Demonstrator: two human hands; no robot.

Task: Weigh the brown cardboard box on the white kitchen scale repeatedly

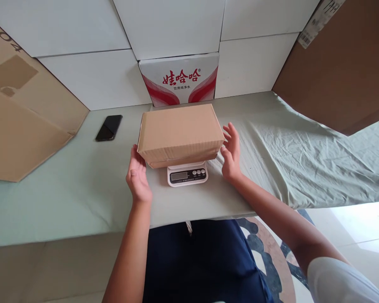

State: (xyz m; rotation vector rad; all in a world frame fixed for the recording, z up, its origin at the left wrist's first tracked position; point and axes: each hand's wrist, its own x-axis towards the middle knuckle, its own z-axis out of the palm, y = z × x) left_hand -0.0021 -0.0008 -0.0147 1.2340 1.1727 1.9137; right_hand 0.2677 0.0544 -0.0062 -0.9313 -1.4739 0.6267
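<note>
A closed brown cardboard box (180, 128) sits on a small white digital kitchen scale (187, 182), covering its platform. The scale's front panel shows, with a blank-looking display and several buttons. My left hand (139, 179) is at the box's left side, palm turned up and fingers stretched out by the lower corner; part of the fingers is hidden behind the box. On the other side, my right hand (232, 153) has its fingers apart beside the right edge, thumb close to the corner. Whether either hand still touches the cardboard I cannot tell.
A black smartphone (109, 128) lies on the green cloth-covered table (66, 185). Behind the box stands a white and red carton (181, 82) among stacked white boxes (94, 78). Large cardboard boxes flank the table at left (28, 126) and right (337, 71).
</note>
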